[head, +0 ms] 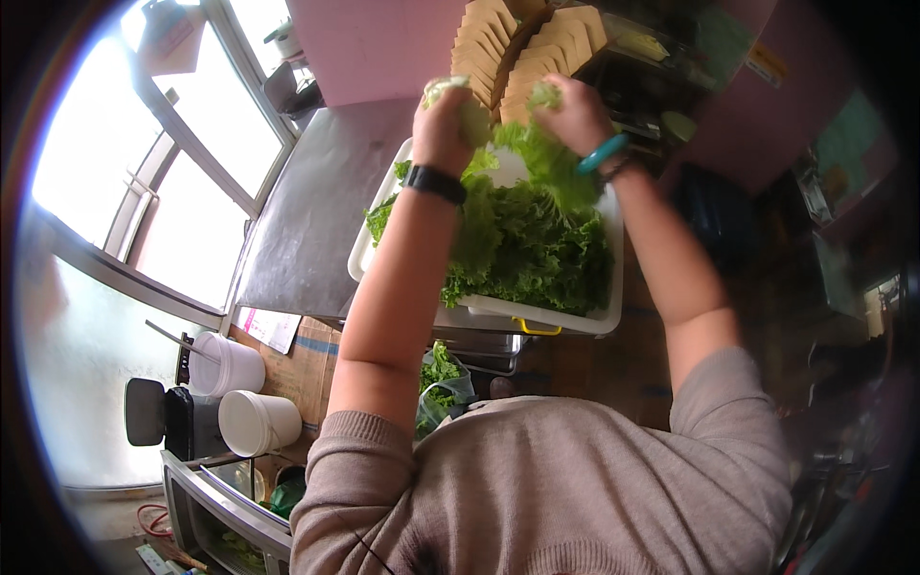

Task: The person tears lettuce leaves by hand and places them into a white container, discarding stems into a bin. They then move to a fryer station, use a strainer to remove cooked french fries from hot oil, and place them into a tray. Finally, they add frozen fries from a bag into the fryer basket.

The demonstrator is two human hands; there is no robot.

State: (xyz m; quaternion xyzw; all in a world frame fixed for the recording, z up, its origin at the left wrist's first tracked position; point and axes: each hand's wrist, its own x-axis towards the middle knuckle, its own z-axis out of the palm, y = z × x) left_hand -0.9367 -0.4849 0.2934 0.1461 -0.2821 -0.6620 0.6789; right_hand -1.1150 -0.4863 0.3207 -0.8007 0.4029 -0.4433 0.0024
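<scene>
My left hand (442, 133), with a black band at its wrist, grips a bunch of green leaf lettuce (474, 123) by its pale base. In my right hand (578, 115), which wears a turquoise bangle, is another bunch of lettuce leaves (568, 169), hanging frilly ends down. Both hands are above the far part of a white plastic tray (615, 287). Loose frilly lettuce leaves (532, 244) are heaped in the tray, mostly at its near right. My left forearm hides part of the tray's left side.
A grey metal tabletop (309, 194) extends left of the tray. Beyond it stand two rows of brown paper pieces (553, 54). Below the table edge are a plastic bag of lettuce (442, 388), a white bucket (259, 424) and a cardboard sheet (309, 370). Glazed doors (194, 172) line the left.
</scene>
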